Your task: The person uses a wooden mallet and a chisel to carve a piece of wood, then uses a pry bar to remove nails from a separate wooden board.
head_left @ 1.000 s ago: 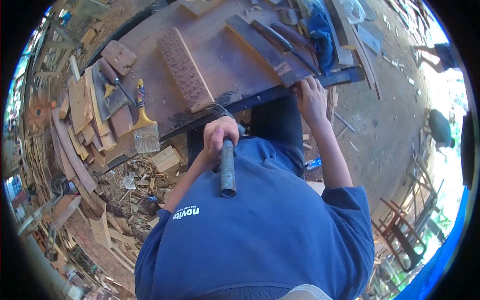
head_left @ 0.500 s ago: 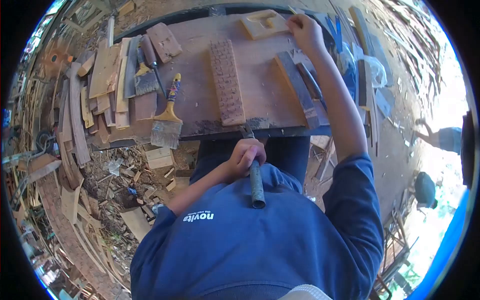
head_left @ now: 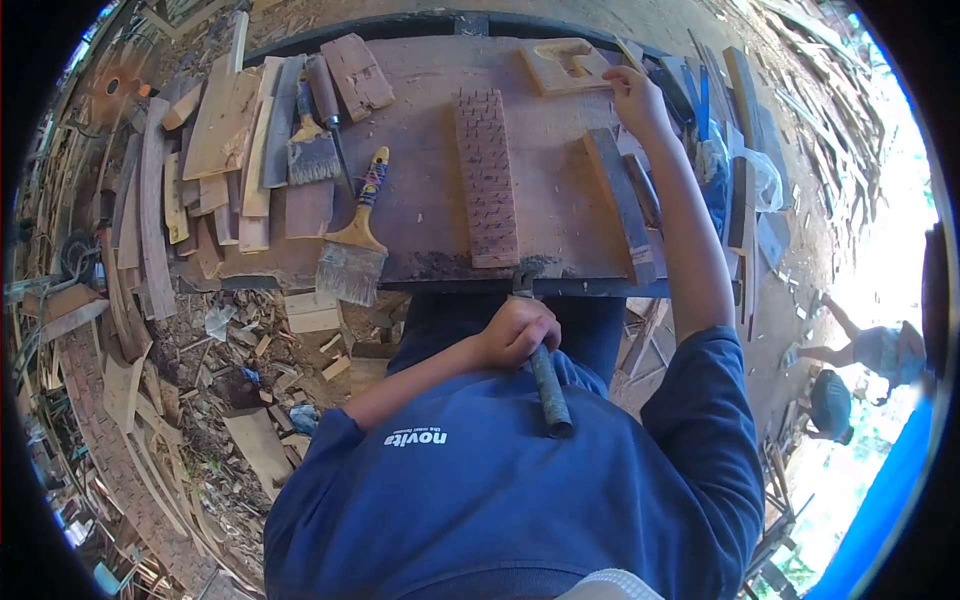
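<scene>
My left hand (head_left: 520,332) is wrapped round the pipe-like handle of a hammer (head_left: 552,400), its head end by the table's near edge and its handle pointing back over my shirt. At the table's far side my right hand (head_left: 637,98) has its fingertips pressed together beside a light wooden block (head_left: 566,66) with a hollow cut in it. Whatever those fingertips hold is too small to tell. Between the hands, a long reddish board (head_left: 487,185) lies on the table (head_left: 415,150), with rows of many thin nails or pins standing in it.
A wide brush (head_left: 352,262), a second brush (head_left: 313,155) and wood strips (head_left: 222,118) lie left. Right are a dark wooden bar (head_left: 620,205), a metal tool (head_left: 643,188), blue-handled tool (head_left: 704,103) and plastic bag (head_left: 762,178). A person (head_left: 885,352) is far right.
The view has shifted, so the table and board appear farther right and lower. My left hand still grips the hammer, and my right hand remains beside the hollowed block.
</scene>
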The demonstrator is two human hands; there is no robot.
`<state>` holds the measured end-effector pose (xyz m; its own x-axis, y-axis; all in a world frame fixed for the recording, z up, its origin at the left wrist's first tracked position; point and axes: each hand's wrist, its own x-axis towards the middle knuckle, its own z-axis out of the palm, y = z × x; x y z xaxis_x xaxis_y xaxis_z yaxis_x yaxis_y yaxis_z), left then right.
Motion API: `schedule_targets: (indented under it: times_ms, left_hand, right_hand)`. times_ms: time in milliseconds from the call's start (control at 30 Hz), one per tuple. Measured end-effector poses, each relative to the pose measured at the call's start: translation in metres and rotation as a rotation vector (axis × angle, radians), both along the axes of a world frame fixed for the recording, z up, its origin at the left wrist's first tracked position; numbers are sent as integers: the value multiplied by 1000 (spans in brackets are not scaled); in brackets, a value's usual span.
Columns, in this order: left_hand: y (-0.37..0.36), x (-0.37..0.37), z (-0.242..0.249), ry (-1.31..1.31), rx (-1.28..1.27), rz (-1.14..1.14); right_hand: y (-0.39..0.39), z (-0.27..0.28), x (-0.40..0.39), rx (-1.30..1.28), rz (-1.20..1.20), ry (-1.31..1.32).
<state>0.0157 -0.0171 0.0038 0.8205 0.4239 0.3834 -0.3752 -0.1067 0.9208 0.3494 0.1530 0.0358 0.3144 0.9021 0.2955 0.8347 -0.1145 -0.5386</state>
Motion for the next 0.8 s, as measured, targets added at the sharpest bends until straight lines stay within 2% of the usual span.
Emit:
schedule_targets:
  times_ms: [67,133,167,233,367,567,633,767,800]
  left_hand:
    - [-1,0,-1,2,-1,1]
    - [0,0,0,8,3,7]
    - [0,-1,2,23,-20,4]
    - [1,-2,3,38,-41,8]
    - [3,-5,4,75,-62,-5]
    - [2,-3,3,66,-54,-14]
    - [2,-3,4,74,-54,-21]
    - [3,-4,5,78,-37,-15]
    - [3,-4,5,83,-31,-13]
  right_hand:
    - [2,-3,2,-3,39,6]
    - [18,-8,3,-24,156,-172]
    - [24,-12,1,-22,161,-173]
    - [35,-15,-11,-177,113,-337]
    - [47,-16,-19,-222,48,-344]
    - [41,-19,-4,-94,-56,-349]
    - [44,-25,1,-77,-171,-292]
    - [53,-37,11,-146,-112,-248]
    - [53,-38,11,-65,-67,-222]
